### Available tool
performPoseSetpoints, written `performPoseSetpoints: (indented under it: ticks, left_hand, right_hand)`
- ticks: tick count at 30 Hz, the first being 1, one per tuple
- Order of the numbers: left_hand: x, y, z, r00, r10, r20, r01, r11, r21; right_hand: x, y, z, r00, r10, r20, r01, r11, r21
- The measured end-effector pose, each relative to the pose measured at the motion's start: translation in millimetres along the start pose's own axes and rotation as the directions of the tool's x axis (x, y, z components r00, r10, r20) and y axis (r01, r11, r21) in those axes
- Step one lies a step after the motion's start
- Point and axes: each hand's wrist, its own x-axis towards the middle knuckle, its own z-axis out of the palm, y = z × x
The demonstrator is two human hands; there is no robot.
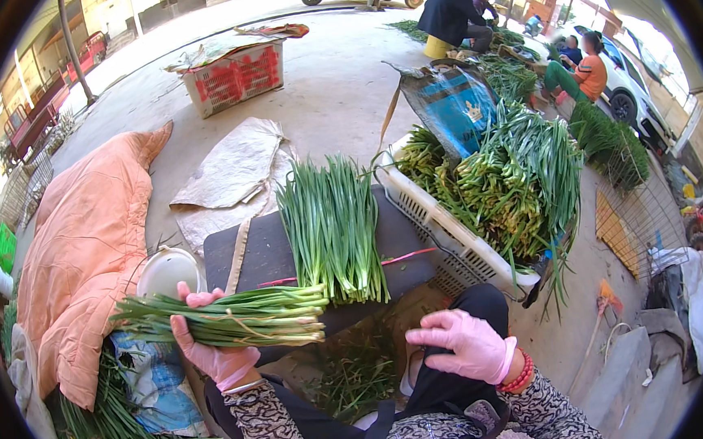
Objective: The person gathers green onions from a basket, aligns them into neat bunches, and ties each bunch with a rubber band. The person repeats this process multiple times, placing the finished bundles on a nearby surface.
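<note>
My left hand (214, 351), in a thin pink glove, grips a bunch of green leafy stalks (254, 315), its pale cut ends pointing right. Free of any load, my gloved right hand (461, 346) hovers over my right knee with fingers apart and slightly bent. Between and beyond the hands, a larger bundle of Chinese chives (334, 233) lies on a dark board (261, 244), white ends toward me. A pink tie (406, 256) stretches across the board; the bundle hides its middle. A pale ruler-like strip (238, 256) lies left of the bundle.
At right stands a white plastic crate (444, 237) heaped with bundled greens (509, 196). A peach quilt (97, 249) covers greens at left, beside a white bucket (170, 272). Loose leaves (356, 372) litter the ground between my feet. People sit at the upper right near a white car (624, 96).
</note>
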Motion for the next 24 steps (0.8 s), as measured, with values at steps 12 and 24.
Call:
performPoseSetpoints:
  ticks: [12, 24]
  left_hand:
    - [-11.5, -57.1, 8.0, 0.992, -0.075, -0.104, 0.088, 0.988, 0.128]
    - [-22.4, -78.4, 20.8, 0.983, -0.099, -0.155, 0.135, 0.961, 0.242]
  right_hand:
    - [87.6, -58.1, -26.9, 0.88, -0.336, -0.336, 0.328, 0.941, -0.083]
    - [96.6, -52.4, -6.4, 0.935, -0.259, -0.241, 0.239, 0.965, -0.109]
